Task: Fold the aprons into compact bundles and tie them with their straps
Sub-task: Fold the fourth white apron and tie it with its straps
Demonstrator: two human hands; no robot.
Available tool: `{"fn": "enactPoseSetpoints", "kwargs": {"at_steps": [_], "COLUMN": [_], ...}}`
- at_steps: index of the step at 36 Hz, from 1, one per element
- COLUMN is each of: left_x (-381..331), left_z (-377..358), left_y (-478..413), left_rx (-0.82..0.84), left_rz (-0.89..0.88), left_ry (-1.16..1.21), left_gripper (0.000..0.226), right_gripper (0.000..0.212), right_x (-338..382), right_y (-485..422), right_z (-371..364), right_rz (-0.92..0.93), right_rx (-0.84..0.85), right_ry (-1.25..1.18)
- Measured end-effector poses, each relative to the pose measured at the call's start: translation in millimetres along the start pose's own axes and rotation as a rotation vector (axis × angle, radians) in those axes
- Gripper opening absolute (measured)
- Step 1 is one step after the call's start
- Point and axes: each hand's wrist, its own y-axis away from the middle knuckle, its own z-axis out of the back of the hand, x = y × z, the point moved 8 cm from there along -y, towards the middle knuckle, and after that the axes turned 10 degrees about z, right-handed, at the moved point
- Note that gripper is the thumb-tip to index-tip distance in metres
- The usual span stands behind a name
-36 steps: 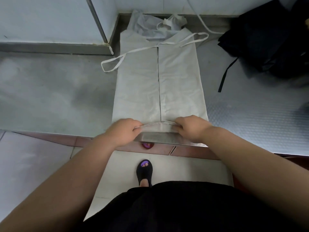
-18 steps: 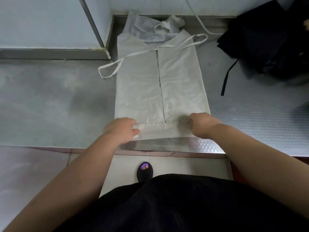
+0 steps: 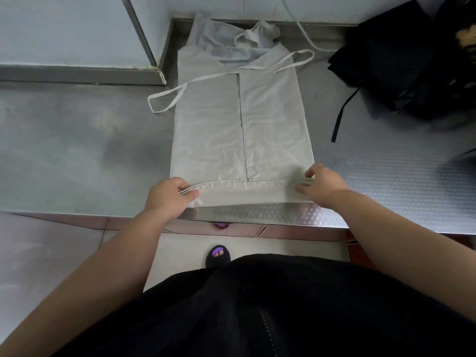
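Both hands sit wider apart now: left hand [image 3: 168, 198] and right hand [image 3: 322, 185], fingers [image 3: 177, 182] pinching the folded near edge of the apron [image 3: 213, 130], whose length runs straight away from them along the table [image 3: 77, 150].

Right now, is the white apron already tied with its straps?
No: the white apron lies flat, its straps loose at the far end, while the left hand and right hand pinch its near fold.

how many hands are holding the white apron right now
2. The left hand pinches the near-left end of the folded hem of the white apron; the right hand pinches the near-right end. Neither is hidden.
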Motion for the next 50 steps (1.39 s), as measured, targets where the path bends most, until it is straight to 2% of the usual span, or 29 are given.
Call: {"fn": "enactPoseSetpoints", "kwargs": {"at_steps": [2,6,11,14,16,18,20,22,24,25,27,29,31,33,35,38,41,46,48,50], "left_x": [1,2,4,5,6,7,-1,-22,-36,-38,-37,-34,-30,-28,-30,-35,-41,-40,-37,-32], "left_z": [0,1,1,2,3,5,7,2,-15,-22,-27,-26,-27,-25,-26,-23,-15,-7,0,8], "left_y": [2,2,-1,-1,1,4,12,26,36,37,36,35,34,33,34,30,20,2,-5,-12], "left_rx": [-0.018,-0.036,-0.01,-0.063,-0.138,-0.239,-0.389,-0.498,-0.441,-0.372,-0.249,-0.196,-0.124,-0.059,-0.029,-0.006,0.002,0.092,0.119,0.15], "left_rz": [0.026,0.048,0.058,0.035,0.02,-0.007,-0.149,-0.465,-0.722,-0.765,-0.732,-0.686,-0.642,-0.597,-0.592,-0.56,-0.533,-0.436,-0.365,-0.284], "left_ry": [0.004,-0.021,-0.036,-0.045,-0.036,-0.012,-0.052,-0.199,-0.294,-0.295,-0.248,-0.221,-0.222,-0.241,-0.279,-0.32,-0.337,-0.282,-0.193,-0.048], "left_gripper": [0.014,0.021,0.017,0.018,0.023,0.032,0.039,0.035,0.042,0.045,0.045,0.039,0.048,0.067,0.076,0.06,0.035,0.041,0.032,0.022], "right_gripper": [0.041,0.035,0.039,0.044,0.047,0.044,0.027,0.027,0.027,0.024,0.031,0.053,0.062,0.052,0.04,0.038,0.036,0.035,0.034,0.026], "right_x": [-3,-9,-16,-17,-13,-2,14,28,33,35,36,35,33,35,37,39,37,27,25,21], "right_y": [0,-2,-4,-2,2,5,6,8,9,9,7,6,6,6,6,3,-1,-6,-10,-16], "right_z": [1,-1,-4,-4,1,7,2,-13,-25,-27,-29,-30,-29,-28,-25,-23,-21,-16,-11,0], "right_rz": [-0.002,-0.017,-0.023,-0.027,0.0,0.1,0.277,0.446,0.517,0.52,0.517,0.518,0.516,0.538,0.543,0.503,0.45,0.409,0.384,0.316], "right_rx": [-0.013,-0.008,-0.017,-0.047,-0.105,-0.181,-0.187,-0.117,-0.054,-0.033,0.027,0.107,0.148,0.126,0.083,0.07,0.137,0.258,0.239,0.175], "right_ry": [0.0,-0.034,0.062,0.11,0.2,0.441,0.682,0.82,0.829,0.782,0.671,0.649,0.664,0.676,0.645,0.577,0.523,0.594,0.561,0.426]}}
